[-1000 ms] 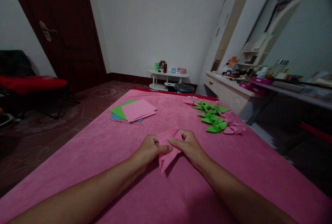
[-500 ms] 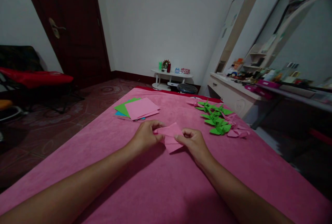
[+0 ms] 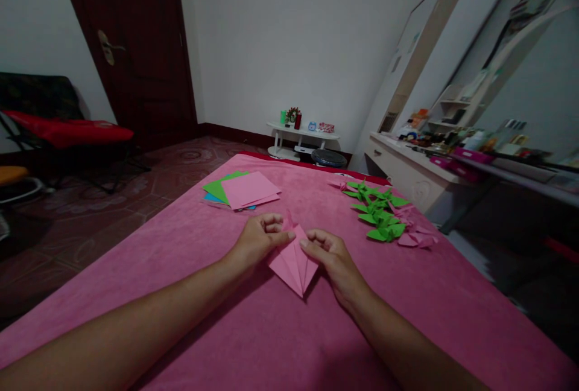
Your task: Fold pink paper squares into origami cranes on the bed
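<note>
Dim room with white walls and patterned floor tiles; work surface covered by a pink cloth [image 3: 253, 343]. Items listed from left to right.

Far left: one stool with an orange seat [image 3: 12, 172], partly out of view; one folding chair with a red seat [image 3: 76, 128]; one dark red door [image 3: 131, 53], closed, lever handle.

Left on the cloth: one stack of square paper sheets [image 3: 251, 189], pink uppermost, green and blue edges showing beneath.

Centre: left hand [image 3: 260, 237], thumb and fingers pinched on the upper left edge of one folded pink paper [image 3: 292, 264]. Paper lies between the hands, long axis running away from the body, pointed end free and toward the person, tilted slightly right; a narrow strip rises at the far end. Right hand [image 3: 332, 252], thumb on the paper's upper right edge, fingers curled at its side. Both hands touch it; neither is clearly nearer.

Behind, by the wall: one low white stand [image 3: 303, 129] bearing small items.

Right on the cloth: group of folded green paper figures [image 3: 384, 231], folded pink paper figures [image 3: 418, 237] alongside.

Far right: one pale dressing table [image 3: 402, 165] with bottles and boxes, one mirror [image 3: 538, 95].

Brands, labels, writing: none legible; bottle markings too small to read.
</note>
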A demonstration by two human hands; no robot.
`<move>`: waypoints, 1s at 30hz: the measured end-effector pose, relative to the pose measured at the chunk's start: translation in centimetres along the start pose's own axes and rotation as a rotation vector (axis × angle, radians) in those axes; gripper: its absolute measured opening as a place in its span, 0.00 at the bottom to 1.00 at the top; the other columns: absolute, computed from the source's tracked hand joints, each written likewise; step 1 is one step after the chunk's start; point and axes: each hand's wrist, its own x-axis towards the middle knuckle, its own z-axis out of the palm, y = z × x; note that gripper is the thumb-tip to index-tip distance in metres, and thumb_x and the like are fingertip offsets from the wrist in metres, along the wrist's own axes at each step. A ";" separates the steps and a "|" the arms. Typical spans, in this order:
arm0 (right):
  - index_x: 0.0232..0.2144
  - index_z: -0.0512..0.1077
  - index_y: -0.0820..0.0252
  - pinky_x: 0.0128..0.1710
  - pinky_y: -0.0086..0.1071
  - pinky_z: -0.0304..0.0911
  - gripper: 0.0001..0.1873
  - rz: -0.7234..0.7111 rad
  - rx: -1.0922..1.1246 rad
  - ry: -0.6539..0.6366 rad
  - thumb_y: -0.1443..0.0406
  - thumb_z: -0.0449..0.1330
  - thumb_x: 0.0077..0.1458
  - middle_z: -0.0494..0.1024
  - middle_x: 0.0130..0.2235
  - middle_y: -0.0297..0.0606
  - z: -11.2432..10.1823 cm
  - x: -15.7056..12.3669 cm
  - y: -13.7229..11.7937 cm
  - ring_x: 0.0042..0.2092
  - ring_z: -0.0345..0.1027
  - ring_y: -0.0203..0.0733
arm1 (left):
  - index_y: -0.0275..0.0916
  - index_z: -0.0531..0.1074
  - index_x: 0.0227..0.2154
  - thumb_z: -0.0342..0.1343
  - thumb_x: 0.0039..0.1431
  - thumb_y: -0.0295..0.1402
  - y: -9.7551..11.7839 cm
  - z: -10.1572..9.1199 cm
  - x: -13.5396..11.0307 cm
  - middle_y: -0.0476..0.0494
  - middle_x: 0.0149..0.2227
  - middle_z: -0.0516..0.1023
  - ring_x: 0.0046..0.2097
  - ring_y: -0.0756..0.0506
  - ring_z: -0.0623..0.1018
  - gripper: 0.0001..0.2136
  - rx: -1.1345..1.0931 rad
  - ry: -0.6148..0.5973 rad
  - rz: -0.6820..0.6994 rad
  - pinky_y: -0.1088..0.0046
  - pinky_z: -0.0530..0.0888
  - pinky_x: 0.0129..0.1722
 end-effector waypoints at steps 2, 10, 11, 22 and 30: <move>0.25 0.71 0.63 0.29 0.28 0.57 0.12 -0.049 -0.045 0.059 0.59 0.66 0.42 0.71 0.26 0.33 -0.1 0.1 0.1 0.28 0.62 0.35 | 0.32 0.72 0.30 0.69 0.35 0.32 -0.1 0.1 -0.3 0.46 0.25 0.76 0.24 0.50 0.74 0.17 -0.005 -0.066 -0.049 0.76 0.68 0.26; 0.19 0.68 0.63 0.24 0.26 0.49 0.12 -0.104 -0.122 0.118 0.61 0.64 0.44 0.64 0.20 0.29 0.0 0.0 0.5 0.24 0.54 0.31 | 0.30 0.73 0.22 0.68 0.36 0.36 0.6 0.7 -0.9 0.47 0.21 0.74 0.22 0.53 0.70 0.14 0.142 -0.139 -0.044 0.78 0.65 0.23; 0.19 0.68 0.63 0.23 0.25 0.49 0.13 -0.093 -0.094 0.112 0.60 0.64 0.44 0.63 0.19 0.28 0.0 0.0 0.4 0.23 0.53 0.30 | 0.30 0.73 0.22 0.68 0.36 0.36 0.6 0.6 -0.9 0.48 0.21 0.74 0.21 0.53 0.70 0.14 0.173 -0.157 -0.058 0.79 0.65 0.23; 0.25 0.73 0.64 0.23 0.26 0.58 0.13 0.088 -0.006 -0.090 0.59 0.67 0.41 0.72 0.20 0.33 -1.7 0.4 0.1 0.21 0.63 0.31 | 0.31 0.73 0.21 0.70 0.32 0.34 0.8 0.0 -0.9 0.47 0.23 0.77 0.22 0.53 0.72 0.15 0.242 -0.321 -0.242 0.79 0.66 0.24; 0.24 0.74 0.65 0.22 0.25 0.57 0.13 0.057 -0.037 -0.072 0.59 0.67 0.42 0.71 0.19 0.32 -1.8 0.7 0.6 0.20 0.62 0.31 | 0.32 0.71 0.19 0.67 0.37 0.35 0.8 0.1 -1.0 0.52 0.17 0.71 0.18 0.56 0.66 0.13 0.324 -0.275 -0.173 0.80 0.61 0.19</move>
